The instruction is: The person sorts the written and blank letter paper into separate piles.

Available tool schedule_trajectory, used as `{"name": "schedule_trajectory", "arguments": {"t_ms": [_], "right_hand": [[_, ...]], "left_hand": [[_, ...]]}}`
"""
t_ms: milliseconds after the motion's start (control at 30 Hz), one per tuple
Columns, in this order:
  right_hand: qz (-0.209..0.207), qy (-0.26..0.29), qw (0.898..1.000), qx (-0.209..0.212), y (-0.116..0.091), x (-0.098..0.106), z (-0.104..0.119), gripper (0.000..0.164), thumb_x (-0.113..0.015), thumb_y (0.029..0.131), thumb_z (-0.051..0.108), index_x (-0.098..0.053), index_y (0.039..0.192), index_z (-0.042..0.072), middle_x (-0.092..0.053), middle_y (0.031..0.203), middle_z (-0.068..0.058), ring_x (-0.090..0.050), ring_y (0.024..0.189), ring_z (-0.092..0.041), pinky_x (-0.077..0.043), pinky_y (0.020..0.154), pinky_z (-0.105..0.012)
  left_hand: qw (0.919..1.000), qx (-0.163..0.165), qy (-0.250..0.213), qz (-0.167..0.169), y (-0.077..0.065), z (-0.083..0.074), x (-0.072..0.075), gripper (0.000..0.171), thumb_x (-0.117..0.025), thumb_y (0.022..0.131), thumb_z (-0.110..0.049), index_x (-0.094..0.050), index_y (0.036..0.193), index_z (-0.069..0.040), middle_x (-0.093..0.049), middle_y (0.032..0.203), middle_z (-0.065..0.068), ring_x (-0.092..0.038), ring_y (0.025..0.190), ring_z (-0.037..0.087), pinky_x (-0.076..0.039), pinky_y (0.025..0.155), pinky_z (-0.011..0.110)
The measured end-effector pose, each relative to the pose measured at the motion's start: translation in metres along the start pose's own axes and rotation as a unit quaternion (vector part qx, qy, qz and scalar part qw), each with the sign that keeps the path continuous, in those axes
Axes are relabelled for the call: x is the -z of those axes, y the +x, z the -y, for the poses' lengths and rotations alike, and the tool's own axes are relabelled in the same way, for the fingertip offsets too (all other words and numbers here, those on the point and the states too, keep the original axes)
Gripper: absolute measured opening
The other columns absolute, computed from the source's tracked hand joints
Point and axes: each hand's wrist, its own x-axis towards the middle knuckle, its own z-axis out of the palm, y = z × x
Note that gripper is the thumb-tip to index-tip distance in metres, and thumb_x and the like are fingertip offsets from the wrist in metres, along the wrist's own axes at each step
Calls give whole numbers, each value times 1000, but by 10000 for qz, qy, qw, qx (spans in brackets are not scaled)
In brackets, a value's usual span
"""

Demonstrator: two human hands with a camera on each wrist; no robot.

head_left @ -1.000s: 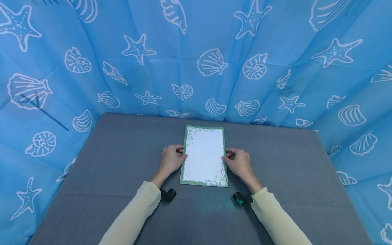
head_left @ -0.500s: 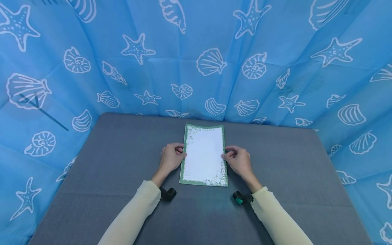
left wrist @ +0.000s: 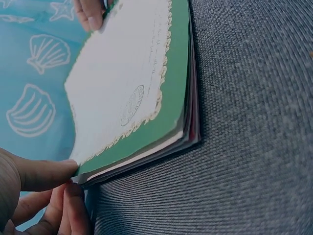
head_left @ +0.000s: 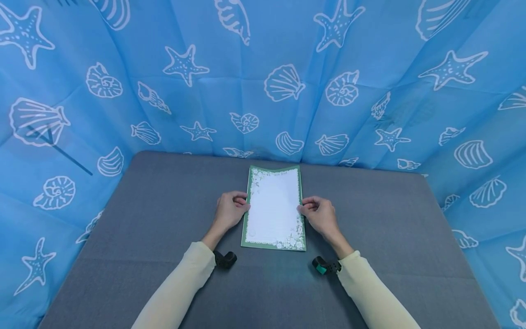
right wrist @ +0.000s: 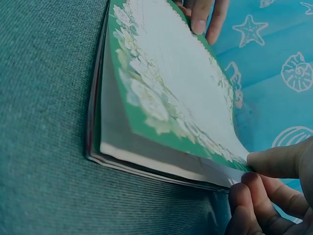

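Note:
A stack of decorative paper (head_left: 274,208), its top sheet white with a green, flower-printed border, lies in the middle of the table in the head view. My left hand (head_left: 231,211) pinches its left edge, thumb on top and fingers underneath. On the opposite edge my right hand (head_left: 321,216) pinches it the same way. Several layers show along the side of the paper stack (left wrist: 188,129) in the left wrist view. The right wrist view shows the top of the paper stack (right wrist: 168,78) raised somewhat from the layers below. Its far edge sags in the middle.
A grey cloth-covered table (head_left: 172,201) spreads around the paper. Behind and beside it hangs a blue curtain (head_left: 246,87) printed with shells and starfish. Black wrist-worn devices (head_left: 225,261) sit at both cuffs of the pale sleeves.
The far edge of the top sheet has bent into a deeper curve, its corners rising slightly. Both hands have shifted very slightly away and keep their grip on the sides.

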Motion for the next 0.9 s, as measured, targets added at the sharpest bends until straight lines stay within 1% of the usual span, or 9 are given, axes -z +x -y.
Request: {"name": "schedule_trajectory", "arguments": {"t_ms": [267, 467, 667, 900], "right_hand": [[48, 122, 9999, 9, -1, 0, -1, 19, -73, 94, 12, -71, 108, -1, -70, 90, -11, -63, 76, -16, -49, 62, -25], [106, 303, 9995, -66, -2, 1, 1, 20, -73, 94, 12, -71, 109, -1, -71, 90, -11, -65, 78, -18, -51, 63, -24], [164, 596, 9981, -76, -4, 2, 3, 20, -72, 95, 10, -69, 110, -3, -72, 89, -14, -68, 75, -19, -54, 66, -27], [211, 871, 9959, -120, -5, 2, 7, 20, -70, 97, 9, -68, 111, -4, -72, 89, -14, -68, 77, -21, -57, 72, -34]], "left_hand": [[9997, 67, -229, 26, 1, 1, 2, 23, -77, 88, -2, -75, 110, 0, -69, 84, 6, -69, 79, 22, -56, 78, 42], [9990, 253, -380, 33, 1, 1, 3, 20, -77, 88, -3, -74, 108, 1, -69, 84, 7, -69, 80, 23, -56, 78, 41], [9953, 506, -795, 206, 1, -1, 6, 18, -73, 90, -2, -72, 108, 0, -65, 87, 8, -66, 80, 21, -54, 76, 39], [9883, 637, -1293, 503, 2, -5, 17, 21, -69, 94, -1, -66, 114, 2, -66, 98, 14, -66, 89, 26, -54, 77, 37]]}}
